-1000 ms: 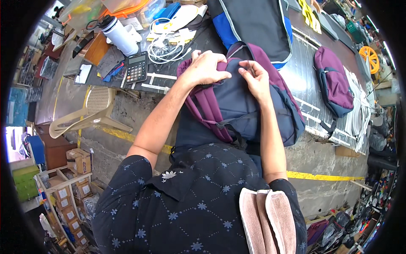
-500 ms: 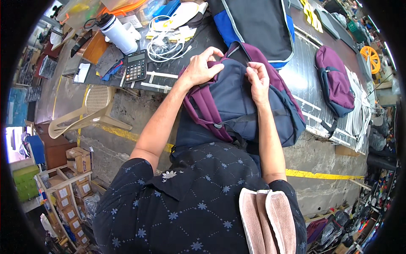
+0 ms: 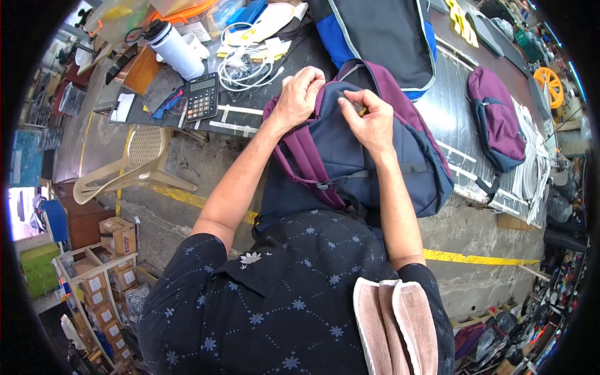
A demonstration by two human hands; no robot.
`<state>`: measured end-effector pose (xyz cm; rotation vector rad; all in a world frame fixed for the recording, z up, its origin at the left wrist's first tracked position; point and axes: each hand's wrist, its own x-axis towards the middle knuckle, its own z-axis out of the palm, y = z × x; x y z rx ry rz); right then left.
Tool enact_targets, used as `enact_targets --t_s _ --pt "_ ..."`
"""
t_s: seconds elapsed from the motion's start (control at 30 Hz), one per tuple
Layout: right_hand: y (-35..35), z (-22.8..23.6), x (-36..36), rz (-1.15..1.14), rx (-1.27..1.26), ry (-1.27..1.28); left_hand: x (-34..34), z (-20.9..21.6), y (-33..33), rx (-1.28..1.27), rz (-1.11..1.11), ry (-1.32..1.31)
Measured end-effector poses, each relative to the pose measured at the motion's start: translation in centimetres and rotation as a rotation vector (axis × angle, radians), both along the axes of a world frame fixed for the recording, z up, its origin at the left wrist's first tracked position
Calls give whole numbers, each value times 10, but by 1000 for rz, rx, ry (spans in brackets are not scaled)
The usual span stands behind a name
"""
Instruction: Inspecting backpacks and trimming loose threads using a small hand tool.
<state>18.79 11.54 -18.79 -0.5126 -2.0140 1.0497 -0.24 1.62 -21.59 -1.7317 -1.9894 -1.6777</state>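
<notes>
We see left hand [image 3: 301, 97] pinching backpack [image 3: 347, 150] near its upper edge; right hand [image 3: 371, 119] fingers narrowed over dark panel, can't tell if holding anything; backpack leans against table [image 3: 449, 106] edge

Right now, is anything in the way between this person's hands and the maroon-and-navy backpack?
Nothing visible. The left hand is at the backpack's upper left edge, and the right hand is over its navy panel. The black-and-blue bag lies beyond, not between.
</notes>
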Motion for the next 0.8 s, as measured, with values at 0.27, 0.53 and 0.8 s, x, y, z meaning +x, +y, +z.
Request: enact_targets --t_s 0.27,0.53,0.8 --pt "-17 13 -17 -111 92 -108 1 2 0 52 -8 64" --pt "-25 9 -16 -148 50 -103 2 1 0 73 4 36" --pt "-25 11 -19 -160 119 -85 4 1 -4 -46 -5 -2"
